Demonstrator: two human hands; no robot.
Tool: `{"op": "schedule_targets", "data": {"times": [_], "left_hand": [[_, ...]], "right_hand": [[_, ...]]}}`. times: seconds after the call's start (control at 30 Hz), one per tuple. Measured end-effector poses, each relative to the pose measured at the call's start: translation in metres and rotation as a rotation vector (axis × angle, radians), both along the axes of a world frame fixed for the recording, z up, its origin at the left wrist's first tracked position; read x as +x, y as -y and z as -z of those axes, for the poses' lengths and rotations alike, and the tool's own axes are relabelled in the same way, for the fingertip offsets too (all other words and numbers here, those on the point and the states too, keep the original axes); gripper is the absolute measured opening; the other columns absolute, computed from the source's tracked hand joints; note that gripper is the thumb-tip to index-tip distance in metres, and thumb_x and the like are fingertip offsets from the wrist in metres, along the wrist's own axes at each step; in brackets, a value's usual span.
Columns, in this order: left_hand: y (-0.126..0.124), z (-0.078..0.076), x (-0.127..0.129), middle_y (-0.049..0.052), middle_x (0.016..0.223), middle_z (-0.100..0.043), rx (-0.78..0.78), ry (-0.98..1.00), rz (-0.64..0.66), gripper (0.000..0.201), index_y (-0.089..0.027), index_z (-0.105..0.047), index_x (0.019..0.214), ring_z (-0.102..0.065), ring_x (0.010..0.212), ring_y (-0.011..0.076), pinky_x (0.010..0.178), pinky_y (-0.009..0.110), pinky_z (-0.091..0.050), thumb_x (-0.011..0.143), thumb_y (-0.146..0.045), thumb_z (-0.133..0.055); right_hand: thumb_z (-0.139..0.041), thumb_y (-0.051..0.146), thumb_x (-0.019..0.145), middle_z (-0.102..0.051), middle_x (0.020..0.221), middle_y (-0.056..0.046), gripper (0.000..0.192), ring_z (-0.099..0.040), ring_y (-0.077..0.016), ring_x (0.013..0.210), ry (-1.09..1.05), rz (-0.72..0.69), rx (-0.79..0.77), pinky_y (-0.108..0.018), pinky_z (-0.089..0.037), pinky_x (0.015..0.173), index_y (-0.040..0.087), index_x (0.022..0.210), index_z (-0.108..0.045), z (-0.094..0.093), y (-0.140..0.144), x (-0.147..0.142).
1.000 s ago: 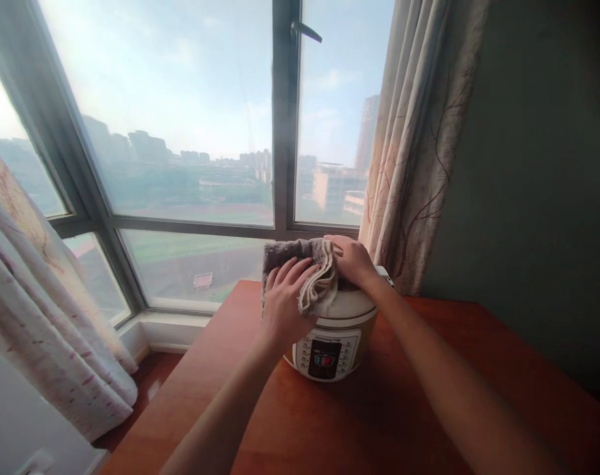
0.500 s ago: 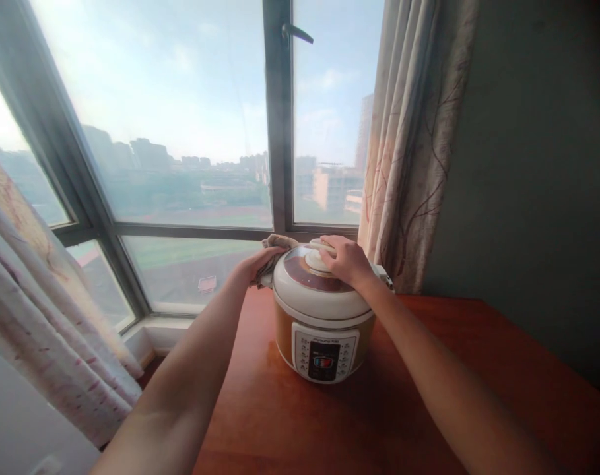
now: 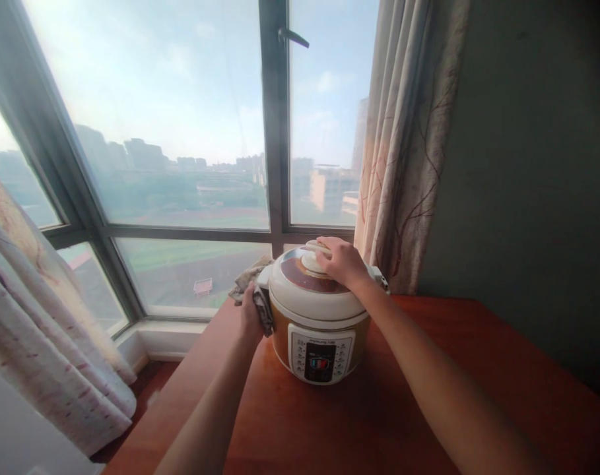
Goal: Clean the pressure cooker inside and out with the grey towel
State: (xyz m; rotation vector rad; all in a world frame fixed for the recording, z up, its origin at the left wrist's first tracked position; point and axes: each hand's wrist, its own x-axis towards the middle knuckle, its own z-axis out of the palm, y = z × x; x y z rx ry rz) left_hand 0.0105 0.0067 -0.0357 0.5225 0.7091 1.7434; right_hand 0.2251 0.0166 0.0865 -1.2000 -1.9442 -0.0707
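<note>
— Two hands are on one thing, yes? Where does it stand?

— Yes. The round white and brown electric pressure cooker (image 3: 315, 316) stands on the reddish-brown wooden table (image 3: 428, 409), near the far edge by the window, with its control panel toward the person. The right hand (image 3: 340, 261) lies closed over the white handle (image 3: 313, 249) on top of the lid. The left hand (image 3: 251, 310) presses a grey crumpled cloth (image 3: 254, 285) against the left side of the cooker, with its fingers folded around the cloth.

— What is around it?

— Behind the cooker is the big window with dark frame (image 3: 274, 132). Just beside it on the right hangs the beige curtain with red branch pattern (image 3: 403, 145), close to the cooker's back corner. Another pale curtain (image 3: 42, 330) hangs well apart on the left. The grey-green wall (image 3: 537, 165) is at the right side.
</note>
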Motion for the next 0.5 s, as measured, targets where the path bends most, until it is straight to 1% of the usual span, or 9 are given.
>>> {"op": "schedule_targets", "data": {"times": [0.1, 0.13, 0.2, 0.3, 0.37, 0.43, 0.5], "left_hand": [[0.021, 0.008, 0.002, 0.002, 0.091, -0.077, -0.057, -0.108, -0.145, 0.023, -0.018, -0.069, 0.102, -0.074, 0.086, 0.0174, 0.072, 0.023, -0.059, 0.086, -0.033, -0.063], [0.028, 0.012, 0.003, 0.002, 0.09, -0.077, -0.079, -0.159, -0.188, 0.022, -0.019, -0.069, 0.1, -0.073, 0.087, 0.0176, 0.071, 0.022, -0.059, 0.083, -0.032, -0.067], [0.042, 0.019, 0.004, 0.002, 0.093, -0.076, -0.106, -0.27, -0.243, 0.026, -0.019, -0.069, 0.1, -0.072, 0.095, 0.0206, 0.074, 0.025, -0.059, 0.079, -0.035, -0.071], [0.057, 0.031, 0.008, 0.003, 0.11, -0.074, -0.082, -0.417, -0.276, 0.036, -0.021, -0.068, 0.109, -0.067, 0.112, 0.0249, 0.083, 0.031, -0.058, 0.079, -0.04, -0.071], [0.059, 0.037, 0.009, 0.003, 0.113, -0.073, -0.056, -0.465, -0.286, 0.039, -0.023, -0.066, 0.113, -0.066, 0.113, 0.0254, 0.083, 0.031, -0.058, 0.079, -0.042, -0.07], [0.054, 0.038, 0.008, 0.003, 0.102, -0.075, -0.053, -0.468, -0.263, 0.04, -0.022, -0.065, 0.11, -0.069, 0.103, 0.0249, 0.075, 0.03, -0.058, 0.077, -0.044, -0.07], [0.042, 0.034, 0.004, 0.001, 0.088, -0.074, -0.078, -0.455, -0.178, 0.04, -0.022, -0.064, 0.106, -0.071, 0.089, 0.0229, 0.067, 0.028, -0.057, 0.076, -0.048, -0.069]], "right_hand": [[-0.058, 0.024, 0.088, -0.07, 0.125, -0.011, 0.037, -0.062, -0.0231, 0.12, 0.0, 0.003, -0.003, -0.034, -0.044, 0.109, 0.015, 0.122, -0.068, 0.0, 0.0, 0.0], [-0.058, 0.024, 0.088, -0.07, 0.124, -0.011, 0.037, -0.063, -0.0231, 0.119, 0.001, 0.001, -0.001, -0.034, -0.044, 0.109, 0.015, 0.122, -0.068, 0.0, 0.0, 0.0], [-0.059, 0.024, 0.087, -0.07, 0.124, -0.011, 0.037, -0.063, -0.0233, 0.119, 0.002, -0.003, 0.002, -0.034, -0.044, 0.108, 0.015, 0.122, -0.068, 0.0, 0.0, 0.0], [-0.059, 0.023, 0.087, -0.07, 0.124, -0.011, 0.036, -0.063, -0.0239, 0.119, 0.004, -0.011, 0.006, -0.035, -0.045, 0.108, 0.014, 0.121, -0.068, 0.0, 0.0, 0.0], [-0.058, 0.023, 0.087, -0.07, 0.125, -0.01, 0.036, -0.063, -0.0236, 0.119, 0.005, -0.016, 0.009, -0.035, -0.044, 0.108, 0.015, 0.121, -0.068, 0.0, 0.0, 0.001], [-0.058, 0.023, 0.088, -0.07, 0.126, -0.01, 0.036, -0.062, -0.0233, 0.12, 0.004, -0.017, 0.01, -0.034, -0.044, 0.109, 0.016, 0.121, -0.068, 0.001, 0.0, 0.001], [-0.058, 0.024, 0.088, -0.07, 0.126, -0.01, 0.036, -0.062, -0.0232, 0.12, 0.003, -0.016, 0.01, -0.035, -0.044, 0.109, 0.016, 0.121, -0.068, 0.001, -0.001, 0.001]]}}
